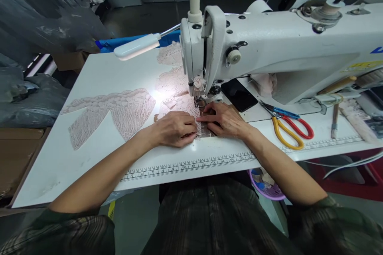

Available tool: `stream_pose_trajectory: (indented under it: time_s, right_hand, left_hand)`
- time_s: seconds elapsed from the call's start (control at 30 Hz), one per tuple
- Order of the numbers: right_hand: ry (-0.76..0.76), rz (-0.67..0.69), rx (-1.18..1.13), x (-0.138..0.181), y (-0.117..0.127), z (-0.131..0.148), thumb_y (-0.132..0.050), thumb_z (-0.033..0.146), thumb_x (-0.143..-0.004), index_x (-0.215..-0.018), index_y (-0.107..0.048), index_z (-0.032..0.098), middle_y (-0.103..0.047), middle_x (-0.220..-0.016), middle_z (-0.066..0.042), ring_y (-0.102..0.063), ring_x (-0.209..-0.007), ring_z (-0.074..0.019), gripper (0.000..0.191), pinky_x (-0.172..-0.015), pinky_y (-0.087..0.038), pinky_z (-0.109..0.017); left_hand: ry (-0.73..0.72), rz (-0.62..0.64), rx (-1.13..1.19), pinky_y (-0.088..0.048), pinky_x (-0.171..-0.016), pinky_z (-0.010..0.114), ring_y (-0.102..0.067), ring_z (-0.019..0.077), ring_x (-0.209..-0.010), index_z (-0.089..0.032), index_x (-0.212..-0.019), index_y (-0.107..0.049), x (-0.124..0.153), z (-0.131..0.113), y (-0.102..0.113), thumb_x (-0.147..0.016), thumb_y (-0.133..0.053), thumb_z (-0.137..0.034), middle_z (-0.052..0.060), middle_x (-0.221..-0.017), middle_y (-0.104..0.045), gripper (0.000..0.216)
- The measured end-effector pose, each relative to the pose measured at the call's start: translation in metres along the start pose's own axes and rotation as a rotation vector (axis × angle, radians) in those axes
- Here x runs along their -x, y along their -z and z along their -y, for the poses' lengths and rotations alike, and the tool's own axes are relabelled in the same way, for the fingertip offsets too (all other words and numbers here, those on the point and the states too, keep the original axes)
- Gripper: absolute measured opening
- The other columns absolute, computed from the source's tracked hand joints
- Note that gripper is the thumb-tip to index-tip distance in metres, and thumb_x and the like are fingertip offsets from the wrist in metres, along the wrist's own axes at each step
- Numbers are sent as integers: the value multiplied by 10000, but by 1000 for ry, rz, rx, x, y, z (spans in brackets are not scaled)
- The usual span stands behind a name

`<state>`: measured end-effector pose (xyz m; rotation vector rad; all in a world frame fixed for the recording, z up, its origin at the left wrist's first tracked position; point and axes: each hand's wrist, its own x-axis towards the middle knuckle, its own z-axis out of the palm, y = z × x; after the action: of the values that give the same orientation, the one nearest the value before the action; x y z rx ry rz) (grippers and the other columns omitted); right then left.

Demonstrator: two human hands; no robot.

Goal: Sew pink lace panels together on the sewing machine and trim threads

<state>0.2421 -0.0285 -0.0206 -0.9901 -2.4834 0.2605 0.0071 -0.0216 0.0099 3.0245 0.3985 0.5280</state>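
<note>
A pale pink piece of lace (186, 105) lies under the needle area of a white sewing machine (263, 44). My left hand (176, 128) rests on the lace's near part, its fingers curled down and closed on the edge. Just right of it, in front of the presser foot (198, 101), my right hand (223, 119) has its thumb and fingers bent together at the lace's right edge, the index finger pointing left. The fingertips of both hands almost meet. Another cut lace piece (131, 107) is spread flat to the left.
A black phone (239, 95) lies right of the needle, beside scissors with yellow and red handles (295, 129) and blue-handled snips (283, 111). A ruler strip (191, 164) runs along the table's front edge. A lit lamp (137, 47) hangs at upper left; a purple basket (269, 195) stands below.
</note>
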Motion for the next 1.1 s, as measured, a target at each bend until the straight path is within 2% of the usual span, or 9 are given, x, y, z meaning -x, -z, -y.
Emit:
stream_pose_trajectory:
  time_s: [0.13, 0.37, 0.63, 0.73, 0.83, 1.0, 1.1]
  right_hand:
    - [-19, 8, 32, -1, 0, 2, -536, 175, -883, -1134, -742, 262, -603, -1117, -114, -547, -989, -251, 337, -817, -459, -412]
    - [-98, 72, 77, -4, -2, 5, -536, 197, -910, -1213, -704, 266, -591, -1120, -124, -544, -977, -251, 354, -811, -483, -399]
    - [-214, 138, 242, -13, 1, 15, -509, 242, -943, -1306, -641, 270, -569, -1177, -154, -558, -915, -246, 387, -667, -449, -324]
    - [-235, 139, 261, -15, 0, 16, -495, 259, -954, -1322, -626, 273, -562, -1185, -158, -564, -895, -247, 392, -646, -443, -316]
    - [-227, 89, 224, -12, -2, 11, -491, 250, -951, -1311, -635, 266, -569, -1165, -151, -572, -864, -234, 389, -672, -465, -329]
    - [-248, -93, -59, -2, -4, -1, -443, 212, -951, -1334, -611, 213, -596, -1134, -121, -599, -838, -191, 418, -734, -513, -323]
    - [-250, -145, -106, 0, -4, -3, -440, 202, -947, -1326, -616, 215, -611, -1109, -108, -606, -871, -200, 418, -785, -524, -347]
  left_hand:
    - [32, -96, -9, -566, -654, 299, -653, 147, -714, -160, -856, -726, 4, 0, -6, -915, -537, -187, 43, -860, -725, 200]
    - [76, -153, -48, -580, -706, 318, -661, 170, -789, -128, -877, -715, 11, 0, -13, -884, -585, -135, 52, -940, -736, 130]
    - [188, -172, -20, -549, -956, 445, -672, 170, -848, -147, -915, -715, 9, 4, -17, -927, -547, -140, 63, -976, -737, 169]
    - [217, -198, 10, -531, -986, 479, -678, 171, -871, -161, -939, -710, 10, 5, -18, -933, -540, -143, 58, -987, -739, 171]
    - [226, -229, 34, -526, -990, 488, -684, 171, -874, -158, -954, -706, 10, 6, -20, -930, -545, -148, 59, -988, -741, 163]
    - [240, -226, 41, -474, -1048, 525, -688, 164, -860, -161, -980, -703, 12, 7, -22, -933, -546, -166, 55, -999, -743, 163]
    - [241, -212, 17, -446, -1076, 523, -686, 152, -852, -165, -973, -697, 12, 6, -20, -936, -548, -178, 50, -1000, -745, 154]
